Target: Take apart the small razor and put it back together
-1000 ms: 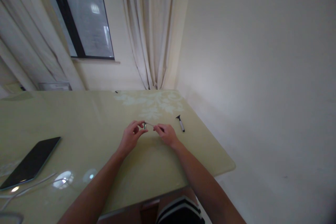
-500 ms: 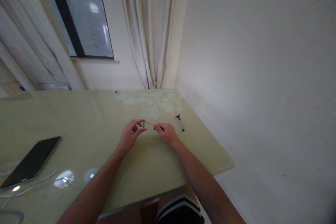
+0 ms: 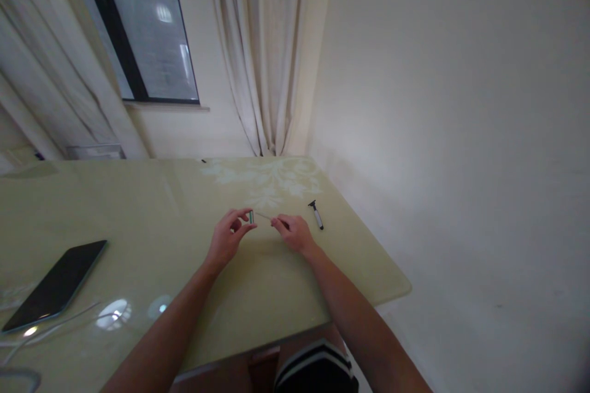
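Between thumb and fingers, my left hand point(image 3: 228, 236) holds a small green and silver piece point(image 3: 251, 217) upright by its ends, above the table point(image 3: 258, 282). My right hand point(image 3: 292, 233) is closed on a thin stick-like tool point(image 3: 263, 215), which points left toward the small piece. A narrow gap shows between the tool's tip and the piece. To the right of my right hand, a razor handle point(image 3: 318, 217) with a black head end and a grey grip lies on the table. The small piece's details are too small to tell.
A black tablet point(image 3: 55, 285) lies at the left of the table, with a white cable point(image 3: 55, 324) near its lower edge. A tiny dark object point(image 3: 203, 161) is at the far edge. Walls and curtains point(image 3: 260, 55) stand behind and to the right.
The thin tool's tip has drawn slightly away from the small piece. The piece has turned a little in my left hand, showing more of its green face.
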Tool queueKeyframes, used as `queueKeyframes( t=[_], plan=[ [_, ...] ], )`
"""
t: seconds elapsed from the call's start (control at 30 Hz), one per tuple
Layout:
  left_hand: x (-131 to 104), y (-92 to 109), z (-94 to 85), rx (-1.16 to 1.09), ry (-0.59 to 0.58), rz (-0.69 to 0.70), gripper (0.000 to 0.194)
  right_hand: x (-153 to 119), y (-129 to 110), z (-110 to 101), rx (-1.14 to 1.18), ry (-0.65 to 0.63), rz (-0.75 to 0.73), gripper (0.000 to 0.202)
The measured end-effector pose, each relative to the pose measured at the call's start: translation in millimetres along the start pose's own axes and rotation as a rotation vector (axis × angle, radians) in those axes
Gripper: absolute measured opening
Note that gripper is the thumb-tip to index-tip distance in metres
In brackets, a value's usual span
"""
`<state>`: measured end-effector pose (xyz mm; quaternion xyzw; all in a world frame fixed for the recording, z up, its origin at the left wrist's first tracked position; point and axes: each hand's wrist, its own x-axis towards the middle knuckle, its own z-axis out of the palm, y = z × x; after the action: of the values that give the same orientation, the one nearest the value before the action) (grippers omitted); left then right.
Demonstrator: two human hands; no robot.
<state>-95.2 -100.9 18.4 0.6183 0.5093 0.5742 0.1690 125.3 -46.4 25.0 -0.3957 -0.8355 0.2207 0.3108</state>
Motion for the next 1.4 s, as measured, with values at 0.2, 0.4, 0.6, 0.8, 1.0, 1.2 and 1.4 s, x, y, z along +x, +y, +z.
queueKeyframes(
  t=[0.2, 0.4, 0.6, 0.8, 1.0, 1.2, 1.4],
  plan=[
    [0.0, 0.9, -0.3, 0.012, 0.005, -0.002, 0.033, 0.1, 1.0, 3.8, 0.021, -0.030, -0.029, 0.050],
    [-0.4, 0.7, 0.9, 0.006, 0.003, -0.001, 0.033, -0.5, -1.1, 4.5, 0.025, -0.062, -0.059, 0.048],
    [-0.1, -2.1, 1.5, 0.001, -0.006, -0.013, 0.035, -0.9, -8.2, 4.8, -0.033, -0.031, -0.040, 0.048],
    [-0.2, 0.4, 0.6, 0.001, 0.004, -0.004, 0.034, -0.5, -9.0, 5.8, -0.010, 0.020, 0.015, 0.049],
    [-0.9, 1.9, 0.3, 0.007, 0.009, 0.002, 0.034, -1.1, -10.8, 6.7, -0.019, 0.044, 0.033, 0.049],
    [-0.9, 0.9, 1.3, 0.001, 0.012, 0.006, 0.034, -1.6, -14.1, 7.7, -0.035, 0.040, 0.043, 0.051],
    [-0.9, -0.7, 1.2, 0.006, 0.020, 0.014, 0.034, -2.4, -15.6, 8.8, -0.068, 0.027, 0.034, 0.053]
  ],
)
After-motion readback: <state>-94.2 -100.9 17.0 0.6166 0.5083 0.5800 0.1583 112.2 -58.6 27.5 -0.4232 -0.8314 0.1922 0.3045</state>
